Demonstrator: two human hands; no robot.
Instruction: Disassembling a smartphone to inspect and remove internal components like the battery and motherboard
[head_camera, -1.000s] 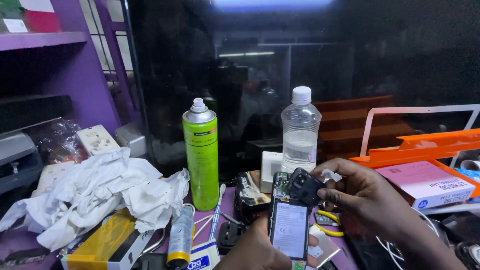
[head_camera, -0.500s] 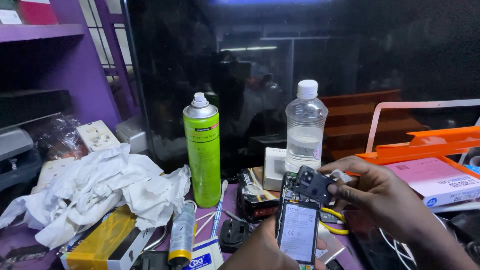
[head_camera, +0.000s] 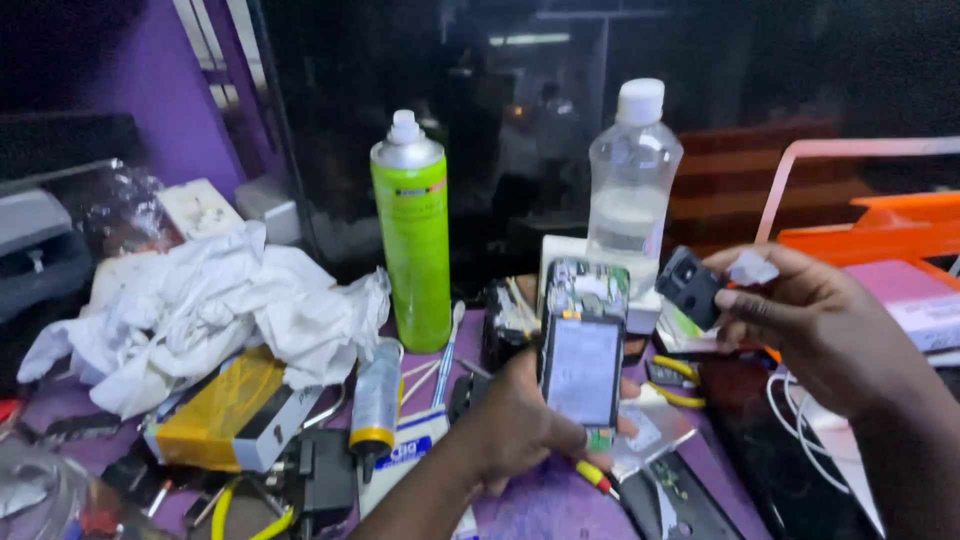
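At the far left a crumpled white cloth (head_camera: 210, 310) lies heaped on the purple worktop (head_camera: 545, 505), with a yellow-and-white box (head_camera: 232, 412) just below it and a small grey tube with a yellow band (head_camera: 376, 400) beside that. A tall green spray can (head_camera: 413, 235) stands upright behind them. Near the middle, the left hand (head_camera: 515, 420) comes up from below and wraps around the lower part of an opened phone (head_camera: 583, 355), its fingers closed on the edges so the phone is held upright above the worktop, tilted slightly toward the camera. The phone has its back removed: a large pale grey rectangle, probably the battery, fills the lower part, and a bare greenish circuit board with small components shows at the top. Behind it stands a clear plastic bottle with a white cap (head_camera: 632, 185). To the right, apart from the phone, the right hand (head_camera: 820, 330) pinches a small black camera-like module (head_camera: 689, 285) between thumb and fingertips, with a pale scrap at the fingertips whose nature is too blurred to tell. An orange tray (head_camera: 880, 228) sits behind that hand.
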